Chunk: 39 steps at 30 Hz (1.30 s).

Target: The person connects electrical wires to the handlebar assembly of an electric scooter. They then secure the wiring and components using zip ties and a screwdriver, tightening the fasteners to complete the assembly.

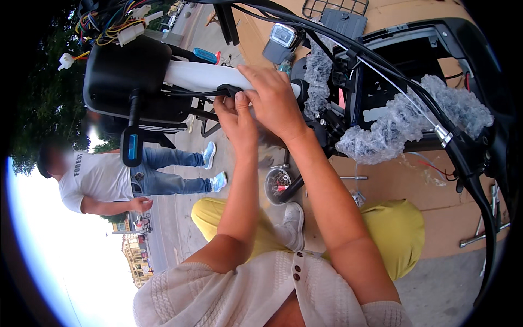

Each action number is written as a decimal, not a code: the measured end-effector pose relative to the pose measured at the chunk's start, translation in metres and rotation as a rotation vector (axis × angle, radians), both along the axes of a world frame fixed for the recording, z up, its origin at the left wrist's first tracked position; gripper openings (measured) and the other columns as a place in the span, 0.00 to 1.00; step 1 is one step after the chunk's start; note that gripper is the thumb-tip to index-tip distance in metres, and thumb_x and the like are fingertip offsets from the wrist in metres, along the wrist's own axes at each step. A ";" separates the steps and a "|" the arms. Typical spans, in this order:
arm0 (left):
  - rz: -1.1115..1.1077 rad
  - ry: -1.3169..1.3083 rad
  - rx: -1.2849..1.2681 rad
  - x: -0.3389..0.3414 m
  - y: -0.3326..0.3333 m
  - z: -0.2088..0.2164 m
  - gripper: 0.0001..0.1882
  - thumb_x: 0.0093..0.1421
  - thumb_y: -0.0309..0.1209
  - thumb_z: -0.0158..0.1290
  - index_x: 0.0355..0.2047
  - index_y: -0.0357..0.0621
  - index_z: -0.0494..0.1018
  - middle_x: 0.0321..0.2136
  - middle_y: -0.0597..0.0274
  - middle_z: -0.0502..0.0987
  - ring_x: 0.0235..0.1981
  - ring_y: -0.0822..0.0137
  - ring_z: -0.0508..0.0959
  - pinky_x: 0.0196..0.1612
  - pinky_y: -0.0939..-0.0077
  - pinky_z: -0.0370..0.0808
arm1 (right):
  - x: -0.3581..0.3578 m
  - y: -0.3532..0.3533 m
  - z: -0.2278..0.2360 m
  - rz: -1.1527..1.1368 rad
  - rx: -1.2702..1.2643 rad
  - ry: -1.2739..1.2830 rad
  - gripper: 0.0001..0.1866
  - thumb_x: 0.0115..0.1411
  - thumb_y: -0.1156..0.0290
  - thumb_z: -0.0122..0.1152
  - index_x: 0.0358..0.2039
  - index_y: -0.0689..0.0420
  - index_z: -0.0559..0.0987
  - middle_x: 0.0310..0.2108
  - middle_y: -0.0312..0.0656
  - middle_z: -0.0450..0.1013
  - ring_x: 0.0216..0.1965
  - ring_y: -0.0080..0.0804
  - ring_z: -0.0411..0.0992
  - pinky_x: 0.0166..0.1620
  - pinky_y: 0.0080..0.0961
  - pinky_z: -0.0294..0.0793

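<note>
A white tube (199,76) runs sideways from a black box-shaped housing (117,76) toward the black vehicle frame. Over the tube lies my right hand (272,101), its fingers curled on the white surface. My left hand (238,122) is just below it, thumb and fingertips pinching a black cable (230,90) against the tube's lower side. More black cables (185,92) trail from there to the housing. The undersides of the fingers are partly hidden.
Grey bubble wrap (392,128) covers parts of the black frame (457,27). Loose wires with white connectors (131,34) hang at upper left. A bucket of small parts (278,185) stands below my hands; wrenches (485,234) lie right, on cardboard (441,204). Another person (103,177) stands left.
</note>
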<state>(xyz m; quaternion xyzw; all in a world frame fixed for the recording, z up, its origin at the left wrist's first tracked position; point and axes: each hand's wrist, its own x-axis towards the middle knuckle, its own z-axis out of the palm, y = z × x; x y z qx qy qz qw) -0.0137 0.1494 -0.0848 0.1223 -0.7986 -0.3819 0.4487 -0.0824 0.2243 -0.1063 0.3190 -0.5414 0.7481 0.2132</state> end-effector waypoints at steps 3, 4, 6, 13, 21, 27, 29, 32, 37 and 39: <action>-0.011 0.030 -0.008 0.000 -0.009 -0.019 0.22 0.69 0.39 0.48 0.48 0.28 0.63 0.40 0.55 0.75 0.39 0.72 0.75 0.41 0.80 0.73 | 0.001 -0.004 0.000 -0.003 -0.011 0.005 0.23 0.53 0.75 0.59 0.52 0.58 0.75 0.46 0.46 0.75 0.48 0.45 0.71 0.52 0.36 0.65; -0.029 0.036 0.020 0.000 -0.014 -0.024 0.22 0.69 0.40 0.48 0.47 0.29 0.64 0.39 0.56 0.75 0.38 0.72 0.75 0.41 0.80 0.73 | 0.001 -0.004 0.000 0.004 -0.006 0.005 0.23 0.53 0.75 0.58 0.52 0.58 0.75 0.47 0.46 0.75 0.48 0.45 0.70 0.52 0.36 0.65; -0.098 -0.014 0.108 0.001 -0.015 -0.027 0.24 0.69 0.45 0.47 0.43 0.31 0.67 0.36 0.57 0.76 0.36 0.72 0.75 0.39 0.79 0.73 | -0.001 -0.002 0.000 0.053 0.012 -0.008 0.24 0.53 0.75 0.57 0.53 0.58 0.75 0.47 0.47 0.74 0.49 0.46 0.70 0.54 0.37 0.64; -0.104 0.064 0.071 -0.017 -0.027 -0.037 0.26 0.67 0.48 0.49 0.42 0.31 0.67 0.34 0.58 0.76 0.35 0.73 0.75 0.38 0.78 0.73 | -0.009 0.005 0.002 0.249 0.037 -0.064 0.23 0.60 0.73 0.53 0.57 0.60 0.72 0.55 0.53 0.70 0.57 0.48 0.66 0.61 0.36 0.61; -0.024 0.046 0.173 -0.019 -0.016 -0.025 0.15 0.63 0.30 0.56 0.45 0.33 0.67 0.32 0.63 0.76 0.31 0.75 0.73 0.33 0.80 0.71 | -0.010 0.014 0.009 0.303 0.157 -0.052 0.35 0.52 0.64 0.66 0.60 0.62 0.68 0.59 0.53 0.66 0.60 0.49 0.63 0.63 0.36 0.58; -0.082 0.090 0.312 -0.018 -0.006 -0.013 0.15 0.62 0.29 0.57 0.45 0.34 0.68 0.34 0.61 0.76 0.31 0.73 0.74 0.34 0.79 0.72 | -0.008 0.013 0.013 0.330 0.177 -0.099 0.38 0.49 0.65 0.68 0.60 0.62 0.68 0.58 0.54 0.67 0.60 0.50 0.64 0.63 0.36 0.58; -0.090 0.092 0.324 -0.017 -0.008 -0.013 0.16 0.62 0.28 0.57 0.46 0.34 0.68 0.34 0.61 0.76 0.31 0.73 0.74 0.35 0.79 0.72 | -0.007 0.013 0.014 0.324 0.184 -0.101 0.38 0.49 0.65 0.68 0.60 0.62 0.68 0.58 0.54 0.67 0.59 0.50 0.64 0.63 0.36 0.59; -0.072 0.072 0.346 -0.018 -0.008 -0.013 0.16 0.60 0.26 0.58 0.45 0.33 0.68 0.36 0.60 0.76 0.33 0.72 0.75 0.37 0.78 0.73 | -0.007 0.011 0.015 0.281 0.188 -0.088 0.36 0.50 0.65 0.67 0.59 0.64 0.69 0.56 0.55 0.68 0.58 0.50 0.65 0.61 0.38 0.60; -0.131 0.153 0.472 -0.021 0.000 -0.014 0.16 0.58 0.22 0.58 0.45 0.31 0.68 0.40 0.56 0.76 0.38 0.70 0.75 0.42 0.76 0.73 | -0.002 0.007 0.017 0.207 0.184 -0.097 0.34 0.50 0.65 0.67 0.56 0.66 0.70 0.52 0.55 0.70 0.56 0.50 0.66 0.59 0.39 0.61; -0.116 0.166 0.473 -0.022 0.001 -0.015 0.16 0.58 0.22 0.58 0.46 0.31 0.68 0.40 0.55 0.76 0.39 0.69 0.75 0.43 0.76 0.73 | -0.003 0.006 0.017 0.217 0.174 -0.088 0.33 0.50 0.66 0.67 0.56 0.67 0.70 0.52 0.56 0.70 0.55 0.51 0.66 0.59 0.39 0.61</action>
